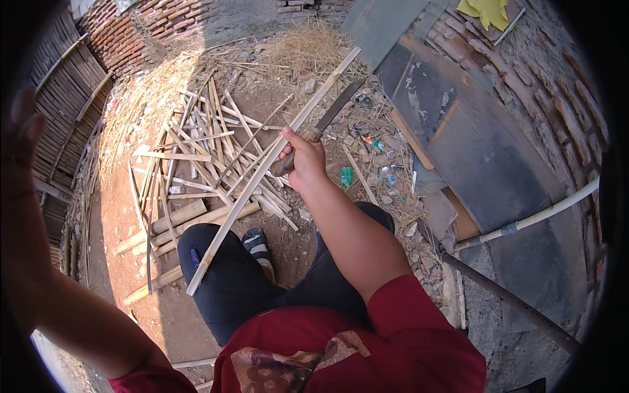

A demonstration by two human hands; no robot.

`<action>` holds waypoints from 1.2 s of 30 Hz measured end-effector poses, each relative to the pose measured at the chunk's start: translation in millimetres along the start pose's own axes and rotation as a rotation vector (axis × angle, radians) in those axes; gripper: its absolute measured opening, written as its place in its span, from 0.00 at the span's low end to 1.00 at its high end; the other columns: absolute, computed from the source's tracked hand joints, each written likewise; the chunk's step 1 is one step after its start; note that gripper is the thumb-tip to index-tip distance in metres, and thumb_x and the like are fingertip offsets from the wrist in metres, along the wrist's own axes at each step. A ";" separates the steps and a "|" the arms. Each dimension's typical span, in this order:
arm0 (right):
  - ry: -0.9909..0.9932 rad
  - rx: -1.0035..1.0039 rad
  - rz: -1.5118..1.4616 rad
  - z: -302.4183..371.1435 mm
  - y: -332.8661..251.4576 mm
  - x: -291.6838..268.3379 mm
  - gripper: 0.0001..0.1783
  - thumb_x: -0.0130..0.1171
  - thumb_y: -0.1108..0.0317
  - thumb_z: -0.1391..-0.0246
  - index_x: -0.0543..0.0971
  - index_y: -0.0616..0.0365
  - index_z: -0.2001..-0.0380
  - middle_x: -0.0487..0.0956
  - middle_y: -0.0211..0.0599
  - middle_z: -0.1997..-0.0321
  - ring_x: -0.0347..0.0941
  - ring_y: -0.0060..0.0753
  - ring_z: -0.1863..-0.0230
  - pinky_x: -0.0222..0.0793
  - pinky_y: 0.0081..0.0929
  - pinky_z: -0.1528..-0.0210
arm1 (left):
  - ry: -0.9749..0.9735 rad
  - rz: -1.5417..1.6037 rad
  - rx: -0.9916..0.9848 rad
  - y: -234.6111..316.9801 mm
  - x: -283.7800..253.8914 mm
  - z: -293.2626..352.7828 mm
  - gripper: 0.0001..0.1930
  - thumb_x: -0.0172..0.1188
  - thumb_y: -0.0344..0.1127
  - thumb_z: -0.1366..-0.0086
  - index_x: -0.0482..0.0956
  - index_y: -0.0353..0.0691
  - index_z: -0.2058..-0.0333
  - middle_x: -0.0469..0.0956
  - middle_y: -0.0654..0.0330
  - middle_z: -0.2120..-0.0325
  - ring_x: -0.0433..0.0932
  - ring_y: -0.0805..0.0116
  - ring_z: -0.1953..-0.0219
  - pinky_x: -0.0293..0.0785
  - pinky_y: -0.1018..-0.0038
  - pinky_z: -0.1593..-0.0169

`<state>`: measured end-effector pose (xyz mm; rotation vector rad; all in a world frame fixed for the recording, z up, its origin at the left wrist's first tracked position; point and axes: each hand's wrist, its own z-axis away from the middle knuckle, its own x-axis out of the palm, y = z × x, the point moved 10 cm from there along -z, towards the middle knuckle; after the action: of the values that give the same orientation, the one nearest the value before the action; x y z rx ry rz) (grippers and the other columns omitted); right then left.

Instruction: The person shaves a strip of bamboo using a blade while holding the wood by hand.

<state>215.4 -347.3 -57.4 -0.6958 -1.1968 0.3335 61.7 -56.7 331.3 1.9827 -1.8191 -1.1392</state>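
Note:
My right hand [306, 159] is closed around the wooden handle of a machete [339, 105], whose dark blade points away to the upper right. The same hand pinches a long pale bamboo strip [244, 198] with the thumb. The strip slants from beyond the blade's tip down to my left knee. My left hand [25, 128] is raised at the far left rim, dark and partly cut off. Its visible fingers are apart and nothing shows in them. Under the strip, on the ground, lies a loose heap of split bamboo strips [190, 141].
Thick bamboo poles [180, 219] lie left of my knees. Dark boards [485, 164] lean against the brick wall [550, 124] at right, near a pale pipe [544, 213] and a dark pole [511, 301]. Straw [308, 46] and litter cover the far ground. A slatted bamboo wall [65, 111] stands left.

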 end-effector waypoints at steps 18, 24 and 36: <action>-0.104 -0.547 1.354 -0.4 -114.7 24.8 0.24 0.68 0.52 0.43 0.75 0.64 0.59 0.77 0.37 0.77 0.75 0.33 0.78 0.71 0.38 0.71 | -0.008 -0.796 -0.698 -193.2 54.0 249.3 0.15 0.55 0.43 0.27 0.74 0.35 0.64 0.76 0.43 0.78 0.75 0.38 0.74 0.68 0.52 0.69; -0.105 -0.296 1.699 1.0 -75.5 2.7 0.29 0.65 0.52 0.44 0.76 0.64 0.49 0.83 0.57 0.57 0.80 0.56 0.52 0.75 0.47 0.51 | -0.104 -0.813 -0.855 -184.2 49.2 326.9 0.15 0.55 0.43 0.27 0.73 0.35 0.65 0.76 0.44 0.79 0.76 0.38 0.75 0.68 0.51 0.71; -1.060 -0.419 1.882 79.6 31.6 58.1 0.20 0.68 0.53 0.48 0.77 0.55 0.59 0.82 0.50 0.64 0.79 0.60 0.58 0.74 0.52 0.58 | -0.296 -0.856 -0.921 -192.5 65.6 349.7 0.21 0.52 0.49 0.27 0.69 0.35 0.70 0.77 0.39 0.78 0.76 0.32 0.72 0.69 0.44 0.68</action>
<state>165.5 -264.8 -20.0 -2.0503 -1.1680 2.2619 -28.5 39.4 -51.1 1.9822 -0.2144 -2.0598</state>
